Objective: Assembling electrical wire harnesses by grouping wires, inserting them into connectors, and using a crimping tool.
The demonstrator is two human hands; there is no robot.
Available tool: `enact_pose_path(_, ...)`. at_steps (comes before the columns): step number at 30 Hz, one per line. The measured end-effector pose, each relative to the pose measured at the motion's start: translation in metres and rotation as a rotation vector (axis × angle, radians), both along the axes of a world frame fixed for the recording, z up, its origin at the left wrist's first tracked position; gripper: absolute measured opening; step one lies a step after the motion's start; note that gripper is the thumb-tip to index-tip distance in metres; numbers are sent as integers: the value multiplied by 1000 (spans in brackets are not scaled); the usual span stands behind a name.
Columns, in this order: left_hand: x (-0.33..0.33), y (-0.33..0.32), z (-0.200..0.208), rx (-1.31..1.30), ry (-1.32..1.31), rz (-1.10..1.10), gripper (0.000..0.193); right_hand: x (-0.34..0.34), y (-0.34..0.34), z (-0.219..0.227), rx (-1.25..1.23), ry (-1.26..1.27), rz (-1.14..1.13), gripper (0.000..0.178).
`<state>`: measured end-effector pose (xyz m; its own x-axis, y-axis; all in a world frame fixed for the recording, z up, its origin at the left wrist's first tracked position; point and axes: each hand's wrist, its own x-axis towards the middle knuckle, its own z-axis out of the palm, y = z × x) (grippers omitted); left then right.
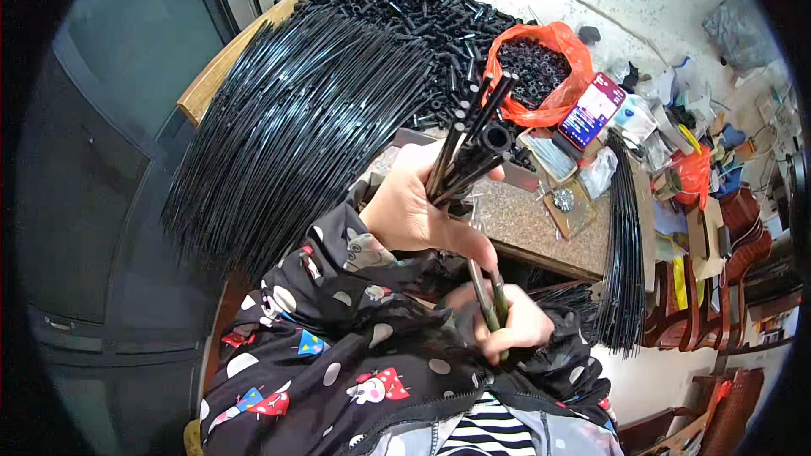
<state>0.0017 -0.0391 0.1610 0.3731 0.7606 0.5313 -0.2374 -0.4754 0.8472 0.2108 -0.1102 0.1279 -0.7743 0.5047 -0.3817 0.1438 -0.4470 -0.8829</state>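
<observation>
Here, left hand [410, 207] grips rods [448, 156]; phone [594, 109] text seemingly blurred

Splayed black rods [449, 153] beside a wider hollow tube [487, 141], plus slanted two-pronged tool [485, 302]

The left hand [414, 207] grips black rods [448, 156]; the right hand [519, 325] holds a slim item [484, 297] just below. Beyond, the surface [532, 223] bears black pieces [380, 0], an orange-red bag [581, 49] and a lit phone [594, 109].

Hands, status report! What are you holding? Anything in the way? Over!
Left hand: closed around black rods. Right hand: gripping two-pronged tool. Rods partly block view of open red bag.
</observation>
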Motion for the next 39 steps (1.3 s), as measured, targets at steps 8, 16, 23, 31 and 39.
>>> enact_pose_path(8,-9,-5,9,-148,-10,45,75,-15,-13,9,1295,-414,-449,37)
enact_pose_path(16,-8,-4,13,82,283,205,49,-7,-7,18,-32,202,-123,58)
enact_pose_path(23,8,9,-4,-65,78,141,24,-12,-11,-10,100,131,-218,22)
enact_pose_path(31,5,-14,8,-190,91,173,43,-35,-20,-13,717,-231,-587,8)
enact_pose_path(39,14,-20,-2,-101,42,383,28,-35,-29,-7,757,-400,-576,19)
